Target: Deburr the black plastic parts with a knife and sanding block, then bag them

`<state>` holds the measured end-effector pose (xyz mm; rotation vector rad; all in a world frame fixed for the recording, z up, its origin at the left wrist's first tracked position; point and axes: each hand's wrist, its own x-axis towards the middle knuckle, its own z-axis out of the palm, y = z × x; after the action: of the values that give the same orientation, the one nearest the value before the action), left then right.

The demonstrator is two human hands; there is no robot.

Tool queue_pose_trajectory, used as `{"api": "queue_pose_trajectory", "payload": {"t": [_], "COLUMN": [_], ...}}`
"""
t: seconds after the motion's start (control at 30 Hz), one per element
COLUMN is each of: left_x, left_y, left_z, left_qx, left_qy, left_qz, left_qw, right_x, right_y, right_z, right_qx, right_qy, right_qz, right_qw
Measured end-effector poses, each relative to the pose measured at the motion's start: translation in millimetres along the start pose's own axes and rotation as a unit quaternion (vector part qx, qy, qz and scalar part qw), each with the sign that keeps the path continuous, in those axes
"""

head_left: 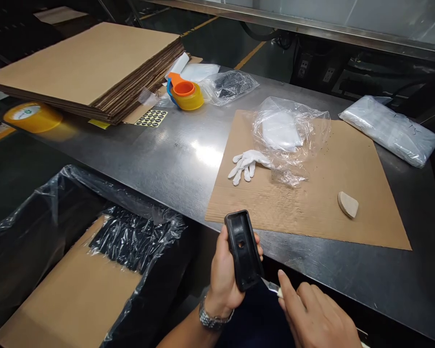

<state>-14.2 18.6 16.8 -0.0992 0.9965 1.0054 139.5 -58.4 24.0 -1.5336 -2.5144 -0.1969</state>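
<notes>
My left hand (223,273) is wrapped round a black rectangular plastic part (243,249), its hollow side facing up and a small hole near its middle. In my right hand (313,311) is a knife (271,286) with a thin blade and a pale handle, mostly covered by my fingers. The blade's tip meets the lower right edge of the black part, or lies very close to it. Beyond my hands, a cardboard sheet (311,212) carries a white glove (249,164), a clear plastic bag (293,130) with white material, and a beige wedge-shaped block (348,205).
A stack of cardboard (94,63) stands at the back left of the metal table (174,159). Near it are tape rolls (32,117), an orange tape dispenser (183,88) and a sticker sheet (151,118). A plastic-lined bin (159,241) is at lower left; a wrapped packet (391,129) lies right.
</notes>
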Motion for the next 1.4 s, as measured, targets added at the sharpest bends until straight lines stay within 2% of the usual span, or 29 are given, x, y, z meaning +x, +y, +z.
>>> {"api": "queue_pose_trajectory", "payload": {"t": [0.5,1.03,1.4], "left_x": [-5.5,-4.7,-6.8], "left_y": [-2.2,-3.9,-4.8], "left_z": [2.3,2.1,1.9], "left_qx": [0.027,0.037,0.031], "left_qy": [-0.04,-0.046,-0.044], "left_qz": [0.085,0.091,0.096], "left_qw": [0.995,0.994,0.994], "right_x": [-1.4,-2.4,-2.9], "right_y": [-2.8,-1.3,-0.8], "right_z": [-1.0,-0.3,1.2], "right_qx": [0.021,0.012,0.021], "right_qy": [-0.01,0.006,-0.011], "right_qz": [0.006,-0.004,-0.001], "right_qw": [1.0,1.0,1.0]}}
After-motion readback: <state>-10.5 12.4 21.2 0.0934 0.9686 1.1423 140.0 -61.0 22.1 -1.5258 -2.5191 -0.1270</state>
